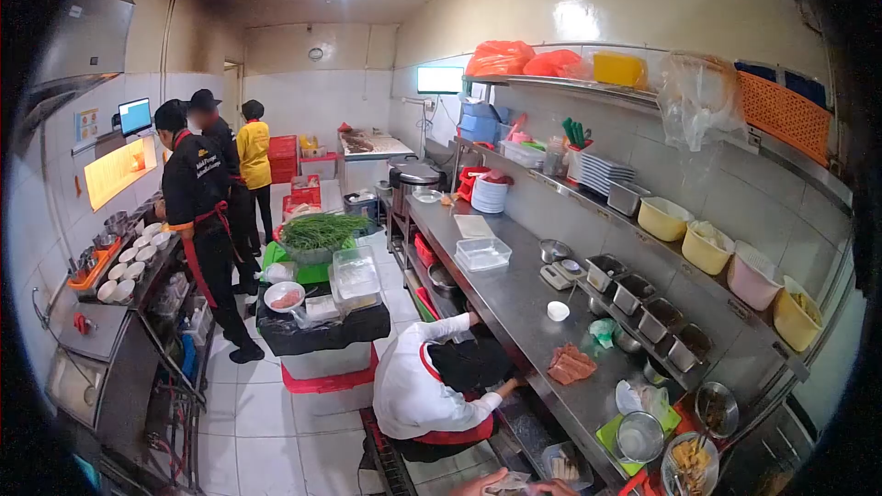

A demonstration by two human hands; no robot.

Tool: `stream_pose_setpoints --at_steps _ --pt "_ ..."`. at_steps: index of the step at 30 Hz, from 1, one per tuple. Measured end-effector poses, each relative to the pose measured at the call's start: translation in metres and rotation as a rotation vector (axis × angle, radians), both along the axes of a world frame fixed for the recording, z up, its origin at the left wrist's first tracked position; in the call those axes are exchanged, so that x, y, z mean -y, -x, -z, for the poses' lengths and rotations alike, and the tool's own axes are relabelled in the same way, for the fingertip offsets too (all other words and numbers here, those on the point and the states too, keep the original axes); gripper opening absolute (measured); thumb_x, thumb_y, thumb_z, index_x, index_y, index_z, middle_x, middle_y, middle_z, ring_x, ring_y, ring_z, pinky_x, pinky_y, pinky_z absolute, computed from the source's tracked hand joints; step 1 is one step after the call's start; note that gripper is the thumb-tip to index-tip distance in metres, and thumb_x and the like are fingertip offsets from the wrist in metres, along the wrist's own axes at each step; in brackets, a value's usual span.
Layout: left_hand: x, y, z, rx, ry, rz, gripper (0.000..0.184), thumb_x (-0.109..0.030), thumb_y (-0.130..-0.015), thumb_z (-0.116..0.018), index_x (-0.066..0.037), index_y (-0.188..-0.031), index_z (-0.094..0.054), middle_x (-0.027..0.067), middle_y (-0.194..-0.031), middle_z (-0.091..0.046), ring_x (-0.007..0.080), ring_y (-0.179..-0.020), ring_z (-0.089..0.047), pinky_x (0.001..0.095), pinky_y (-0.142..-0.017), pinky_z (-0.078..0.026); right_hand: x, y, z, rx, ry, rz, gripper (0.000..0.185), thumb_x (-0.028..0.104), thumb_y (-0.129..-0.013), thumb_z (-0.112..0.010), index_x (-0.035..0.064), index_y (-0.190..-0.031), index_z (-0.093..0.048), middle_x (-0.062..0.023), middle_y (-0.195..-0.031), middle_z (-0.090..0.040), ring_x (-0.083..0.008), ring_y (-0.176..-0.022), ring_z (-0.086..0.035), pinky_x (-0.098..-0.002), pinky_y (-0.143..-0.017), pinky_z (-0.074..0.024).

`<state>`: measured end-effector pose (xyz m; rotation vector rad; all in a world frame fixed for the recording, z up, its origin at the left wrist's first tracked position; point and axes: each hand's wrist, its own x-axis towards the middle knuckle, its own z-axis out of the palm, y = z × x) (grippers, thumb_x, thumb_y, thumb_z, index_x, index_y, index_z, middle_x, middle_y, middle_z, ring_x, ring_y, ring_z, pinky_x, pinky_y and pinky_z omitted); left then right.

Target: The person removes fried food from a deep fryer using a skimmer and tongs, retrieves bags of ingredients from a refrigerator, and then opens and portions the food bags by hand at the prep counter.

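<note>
Holding a crumpled piece of clear plastic [508, 480] near half past five in a partly curled, bare left hand [480, 484], close beside a bare right hand [553, 489]; being unable to tell the right hand's grip, cut off by the bottom edge. Looking just beyond, at five o'clock, at a clear plastic container with pale contents [563, 466]. Facing, at six o'clock, a crouching person in a white long-sleeved top [409, 386], reaching beneath a long stainless-steel counter [510, 280]. Seeing on it, at half past four, a round metal bowl [640, 436] and, farther in, a reddish slab of meat [571, 364]. Viewing, at nine o'clock, a heap of long green stalks [322, 231]. Looking farther, toward half past nine, at a standing person in a black top [195, 179] and, at ten o'clock, at a person in a yellow top [253, 149].
</note>
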<state>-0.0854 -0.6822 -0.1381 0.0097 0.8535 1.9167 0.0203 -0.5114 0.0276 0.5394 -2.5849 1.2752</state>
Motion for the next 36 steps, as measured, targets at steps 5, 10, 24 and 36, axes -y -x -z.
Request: stream_pose_setpoints --at_steps 5,10,24,36 --pt "0.023 0.077 -0.094 0.04 -0.417 -0.611 0.042 -0.038 -0.09 -0.044 -0.008 -0.119 -0.045 0.0071 -0.115 -0.052 0.0169 -0.101 -0.053 0.0353 -0.085 -0.043 0.003 -0.007 0.037 0.019 -0.016 0.297 0.03 0.02 -0.084 -0.059 0.0016 -0.108 -0.055 -0.0146 -0.093 -0.061 -0.0217 -0.08 -0.059 -0.0328 -0.071 -0.0467" --pt "-0.042 0.029 -0.096 0.23 -0.541 -0.443 0.046 -0.045 -0.087 -0.04 -0.006 -0.106 -0.053 0.0076 -0.101 -0.059 0.0207 -0.089 -0.057 0.0364 -0.078 -0.046 -0.024 -0.03 0.075 -0.095 0.018 0.397 0.017 0.016 -0.084 -0.056 0.0018 -0.091 -0.063 -0.0147 -0.081 -0.062 -0.0257 -0.074 -0.061 -0.036 -0.069 -0.0475" --pt "-0.171 -0.068 -0.047 0.299 0.085 -0.167 0.059 -0.053 -0.084 -0.04 -0.002 -0.108 -0.056 0.0143 -0.099 -0.061 0.0273 -0.088 -0.058 0.0413 -0.079 -0.046 -0.286 -0.123 0.036 0.025 -0.46 1.41 0.03 0.013 -0.073 -0.066 0.0 -0.099 -0.057 -0.0143 -0.09 -0.058 -0.0323 -0.082 -0.054 -0.0401 -0.067 -0.0439" --pt "-0.208 -0.07 -0.024 -0.239 0.421 0.089 0.054 -0.049 -0.084 -0.044 -0.002 -0.11 -0.054 0.0147 -0.101 -0.059 0.0273 -0.093 -0.057 0.0424 -0.081 -0.046 -0.362 -0.108 0.093 0.633 -0.726 1.104 0.035 0.021 -0.071 -0.066 0.0047 -0.101 -0.057 -0.0158 -0.093 -0.061 -0.0325 -0.086 -0.059 -0.0423 -0.074 -0.0448"
